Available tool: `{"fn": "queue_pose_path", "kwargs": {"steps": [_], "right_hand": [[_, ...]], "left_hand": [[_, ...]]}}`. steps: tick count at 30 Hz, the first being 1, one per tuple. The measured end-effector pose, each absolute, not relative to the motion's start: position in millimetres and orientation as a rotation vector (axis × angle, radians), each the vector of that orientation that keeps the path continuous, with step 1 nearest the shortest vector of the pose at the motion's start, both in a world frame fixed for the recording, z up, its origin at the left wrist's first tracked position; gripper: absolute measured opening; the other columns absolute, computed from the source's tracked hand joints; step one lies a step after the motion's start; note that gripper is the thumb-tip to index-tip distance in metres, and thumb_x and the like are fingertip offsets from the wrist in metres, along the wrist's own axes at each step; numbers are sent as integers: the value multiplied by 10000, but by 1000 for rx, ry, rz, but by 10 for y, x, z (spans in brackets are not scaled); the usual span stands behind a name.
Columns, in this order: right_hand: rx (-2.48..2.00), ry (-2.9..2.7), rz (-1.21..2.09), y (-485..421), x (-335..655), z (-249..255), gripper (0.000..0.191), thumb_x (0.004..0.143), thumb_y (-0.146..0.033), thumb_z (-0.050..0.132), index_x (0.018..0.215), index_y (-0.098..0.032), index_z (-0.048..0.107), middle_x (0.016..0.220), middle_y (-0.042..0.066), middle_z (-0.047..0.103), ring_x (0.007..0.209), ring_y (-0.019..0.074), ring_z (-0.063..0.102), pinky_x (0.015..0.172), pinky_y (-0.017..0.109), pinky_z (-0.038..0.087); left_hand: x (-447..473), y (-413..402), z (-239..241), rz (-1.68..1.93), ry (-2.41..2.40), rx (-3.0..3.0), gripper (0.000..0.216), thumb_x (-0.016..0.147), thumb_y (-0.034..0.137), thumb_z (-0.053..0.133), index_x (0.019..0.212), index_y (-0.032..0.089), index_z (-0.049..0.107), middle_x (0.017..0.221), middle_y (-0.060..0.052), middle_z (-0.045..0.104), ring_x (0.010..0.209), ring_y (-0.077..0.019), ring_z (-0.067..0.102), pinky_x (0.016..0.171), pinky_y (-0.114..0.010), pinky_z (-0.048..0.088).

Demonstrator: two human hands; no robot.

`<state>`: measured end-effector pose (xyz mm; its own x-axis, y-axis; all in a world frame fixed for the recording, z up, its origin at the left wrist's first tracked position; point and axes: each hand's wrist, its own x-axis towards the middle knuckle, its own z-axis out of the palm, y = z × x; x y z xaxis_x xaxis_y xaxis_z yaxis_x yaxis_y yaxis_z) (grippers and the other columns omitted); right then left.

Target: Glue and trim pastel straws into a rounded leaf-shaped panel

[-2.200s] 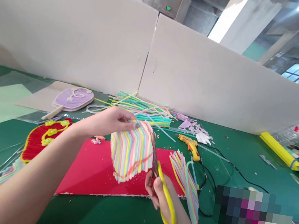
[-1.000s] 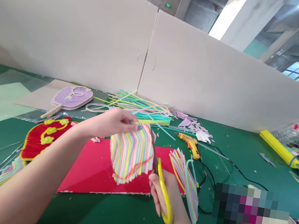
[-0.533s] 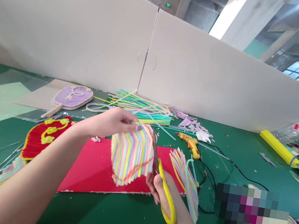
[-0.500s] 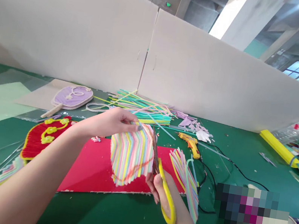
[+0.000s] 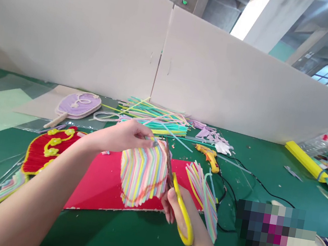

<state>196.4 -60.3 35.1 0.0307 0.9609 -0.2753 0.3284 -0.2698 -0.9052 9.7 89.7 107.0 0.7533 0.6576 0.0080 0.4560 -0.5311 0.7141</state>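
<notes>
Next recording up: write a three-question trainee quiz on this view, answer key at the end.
1. Which hand holds the scissors?
2. True or false: the glue gun lies to the left of the purple fan.
3. Fill in: the left hand grips the upper edge of the ____ piece.

Key:
1. The right hand.
2. False: the glue gun lies to the right of the purple fan.
3. Striped, as in striped piece.

Craft workshop | green worktable (image 5: 94,237) | scissors (image 5: 175,183), glue gun (image 5: 210,157), coloured stems (image 5: 158,118) | (concrete pillar (image 5: 272,19) behind)
</notes>
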Motion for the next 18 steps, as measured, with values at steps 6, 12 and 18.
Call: {"fn": "queue_pose_path", "kwargs": {"steps": [6, 12, 18], "right_hand": [[-1600, -1395, 1244, -652, 1993, 302, 667, 727, -822, 327, 459, -212, 364, 371, -41, 338, 322, 71, 355, 352, 203, 288], [-1658, -1334, 1215, -656, 1994, 265, 621, 738, -790, 381, 496, -218, 370, 383, -54, 342, 308, 71, 377, 326, 194, 302], [-1638, -1187, 1278, -650, 1953, 237, 583, 717, -777, 440, 579, -212, 398, 369, -83, 355, 258, 55, 351, 277, 170, 260]], "left_hand": [[97, 924, 1025, 359, 811, 2234, 320, 830, 417, 480, 617, 177, 479, 576, 48, 309, 511, -85, 279, 448, -211, 238], [98, 913, 1038, 361, 822, 2227, 333, 831, 421, 479, 605, 179, 455, 573, 48, 291, 504, -83, 260, 442, -213, 231], [101, 929, 1016, 371, 809, 2244, 344, 840, 430, 475, 611, 173, 461, 578, 47, 289, 521, -84, 261, 447, -207, 232]]}}
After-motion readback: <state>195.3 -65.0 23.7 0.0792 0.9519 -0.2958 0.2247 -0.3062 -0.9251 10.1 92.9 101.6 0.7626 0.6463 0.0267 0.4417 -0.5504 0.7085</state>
